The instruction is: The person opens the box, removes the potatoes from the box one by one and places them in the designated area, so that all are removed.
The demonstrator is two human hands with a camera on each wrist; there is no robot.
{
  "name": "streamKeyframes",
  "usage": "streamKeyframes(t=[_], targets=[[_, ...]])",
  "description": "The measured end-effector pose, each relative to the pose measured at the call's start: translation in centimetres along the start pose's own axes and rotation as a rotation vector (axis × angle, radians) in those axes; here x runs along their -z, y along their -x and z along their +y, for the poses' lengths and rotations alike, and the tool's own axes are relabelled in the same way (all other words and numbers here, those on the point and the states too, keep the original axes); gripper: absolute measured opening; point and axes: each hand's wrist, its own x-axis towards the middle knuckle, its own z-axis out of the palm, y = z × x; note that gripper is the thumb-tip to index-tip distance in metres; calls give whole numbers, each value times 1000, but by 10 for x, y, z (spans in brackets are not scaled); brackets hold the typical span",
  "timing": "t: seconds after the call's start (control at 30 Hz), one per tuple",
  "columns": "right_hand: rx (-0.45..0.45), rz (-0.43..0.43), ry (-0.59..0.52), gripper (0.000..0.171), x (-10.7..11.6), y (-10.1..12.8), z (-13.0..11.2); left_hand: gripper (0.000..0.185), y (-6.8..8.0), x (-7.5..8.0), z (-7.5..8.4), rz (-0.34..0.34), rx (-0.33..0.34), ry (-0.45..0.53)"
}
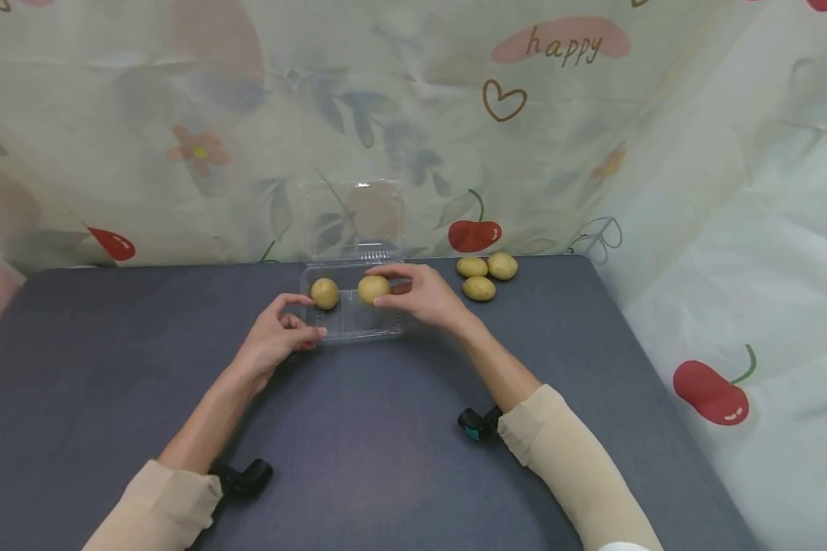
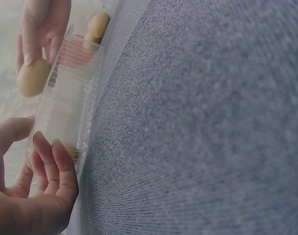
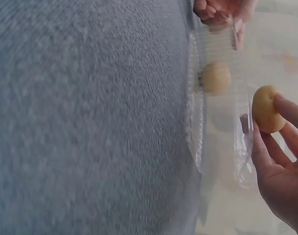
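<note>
My right hand (image 1: 423, 295) pinches a yellow potato (image 1: 374, 289) between thumb and fingers, above the right part of an open clear plastic container (image 1: 365, 334). In the right wrist view this potato (image 3: 267, 108) is just above the container's rim. A second potato (image 1: 325, 293) lies inside the container at its left end. My left hand (image 1: 279, 337) grips the container's front left corner, fingers along its left side and thumb at the front. The left wrist view shows those fingers (image 2: 53, 166) against the transparent wall, partly covering the potato inside.
Three more potatoes (image 1: 478, 288) sit together right of the container, near the table's back edge. The container's raised lid (image 1: 354, 218) stands against a printed curtain (image 1: 248, 138). Dark grey cloth covers the table (image 1: 372, 444).
</note>
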Motion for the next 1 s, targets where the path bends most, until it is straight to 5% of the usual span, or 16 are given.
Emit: streamKeyframes(t=[0.5,1.0], targets=[[12,38,-151,48,26,16,16,64,1,0,2,11,7,3],[-16,102,-138,47,46,30,27,63,2,0,2,20,3,-3]])
